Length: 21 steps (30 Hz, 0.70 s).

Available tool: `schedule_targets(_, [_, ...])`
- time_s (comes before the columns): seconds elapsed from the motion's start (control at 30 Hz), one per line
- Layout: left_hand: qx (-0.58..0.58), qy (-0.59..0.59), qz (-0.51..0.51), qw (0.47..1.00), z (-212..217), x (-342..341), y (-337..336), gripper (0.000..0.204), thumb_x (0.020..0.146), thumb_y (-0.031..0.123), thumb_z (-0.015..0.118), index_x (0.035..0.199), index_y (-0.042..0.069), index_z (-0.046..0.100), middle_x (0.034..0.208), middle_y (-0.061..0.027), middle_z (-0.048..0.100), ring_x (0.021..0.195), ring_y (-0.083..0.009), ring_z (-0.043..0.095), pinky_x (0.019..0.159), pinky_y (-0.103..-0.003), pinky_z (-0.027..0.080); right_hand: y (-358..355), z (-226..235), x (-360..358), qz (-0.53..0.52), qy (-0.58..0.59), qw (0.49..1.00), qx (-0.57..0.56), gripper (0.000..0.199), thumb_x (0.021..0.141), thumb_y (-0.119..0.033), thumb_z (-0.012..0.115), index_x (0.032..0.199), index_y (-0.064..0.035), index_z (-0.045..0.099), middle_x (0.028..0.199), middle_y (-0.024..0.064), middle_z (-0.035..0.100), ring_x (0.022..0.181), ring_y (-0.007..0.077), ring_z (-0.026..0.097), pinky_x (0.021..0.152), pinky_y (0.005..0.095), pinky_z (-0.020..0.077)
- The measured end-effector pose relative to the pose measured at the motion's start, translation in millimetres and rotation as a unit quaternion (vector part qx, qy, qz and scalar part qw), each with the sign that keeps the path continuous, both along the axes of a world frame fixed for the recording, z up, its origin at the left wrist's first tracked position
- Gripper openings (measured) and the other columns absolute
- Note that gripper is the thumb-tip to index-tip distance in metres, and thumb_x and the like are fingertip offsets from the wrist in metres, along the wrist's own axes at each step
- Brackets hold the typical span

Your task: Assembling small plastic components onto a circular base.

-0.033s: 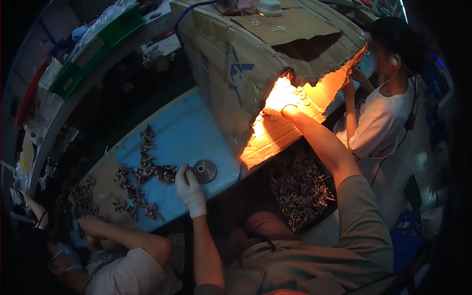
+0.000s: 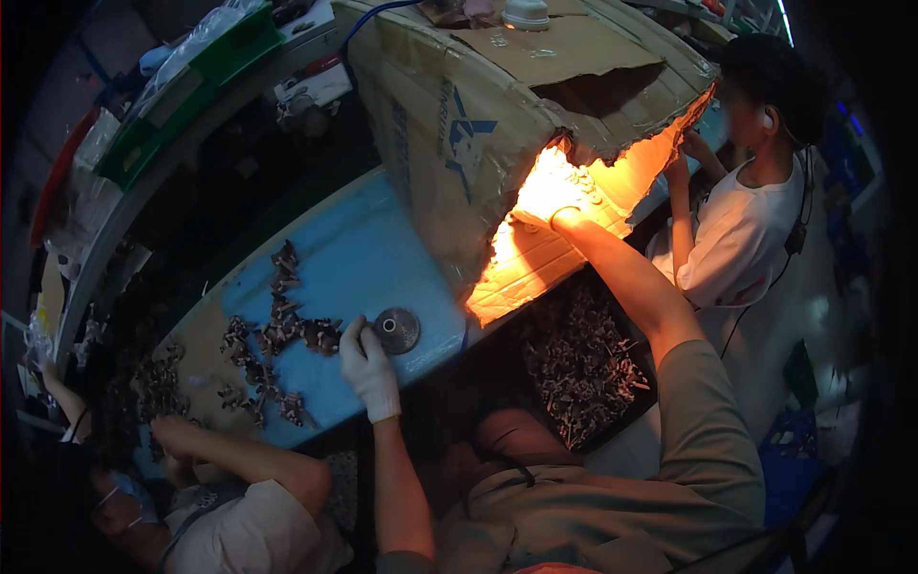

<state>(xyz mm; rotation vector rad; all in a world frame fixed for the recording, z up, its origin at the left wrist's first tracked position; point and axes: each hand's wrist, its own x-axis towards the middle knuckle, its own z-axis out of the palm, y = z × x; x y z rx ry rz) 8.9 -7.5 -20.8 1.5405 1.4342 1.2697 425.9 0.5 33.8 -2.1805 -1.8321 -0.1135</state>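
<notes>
My left hand [image 2: 369, 373], in a pale work glove, rests at the near edge of the blue tabletop [image 2: 368, 239]. Its fingers are drawn together, and whatever they may hold is hidden. Just right of the fingertips lies a round grey metal disc [image 2: 397, 331] with a raised hole in its middle. Small dark parts [image 2: 320, 335] lie loosely to the left of the fingers. My right hand [image 2: 534, 216] reaches into the torn opening of a large cardboard box [image 2: 421, 124]. Bright orange light washes out its fingers. Small round pieces [image 2: 585, 187] show in the glow beside it.
Below the box opening, a black bin [image 2: 585, 373] holds many small dark parts. A co-worker [image 2: 239, 526] sits at left, hands near a heap of parts [image 2: 158, 383]. Another person [image 2: 741, 230] sits at right. A green tray [image 2: 129, 153] stands at far left.
My right hand has shifted very slightly at the box opening. My left hand stays nearly where it was.
</notes>
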Motion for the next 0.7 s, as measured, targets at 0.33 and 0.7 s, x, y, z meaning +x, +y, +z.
schedule_targets(0.33, [0.046, -0.039, -0.009, 0.998, -3.4, -7.5, -0.8, 0.029, 0.109, 0.014, 0.060, 0.130, -0.004, 0.069, 0.111, -0.0090, 0.073, 0.085, -0.0109, 0.064, 0.075, -0.028, 0.053, -123.5, 52.2, -120.3, -0.118, 0.598, 0.793, -0.015, 0.020, 0.102, -0.018, 0.074, 0.109, 0.0009, 0.073, 0.092, 0.0043, 0.073, 0.075, 0.0111, 0.067, 0.065, 0.0291, 0.0553])
schedule_targets(0.7, [-0.309, -0.363, -0.171, 0.862, 64.9, -24.0, -25.9, 0.036, 0.112, 0.026, 0.059, 0.131, -0.004, 0.066, 0.112, -0.0113, 0.072, 0.092, -0.0152, 0.071, 0.075, -0.031, 0.061, -60.2, 28.8, -277.2, 0.249, 0.202, 0.938, 0.132, 0.031, 0.090, -0.009, 0.077, 0.119, -0.0054, 0.067, 0.112, 0.0161, 0.070, 0.103, 0.0383, 0.070, 0.088, 0.0430, 0.0593])
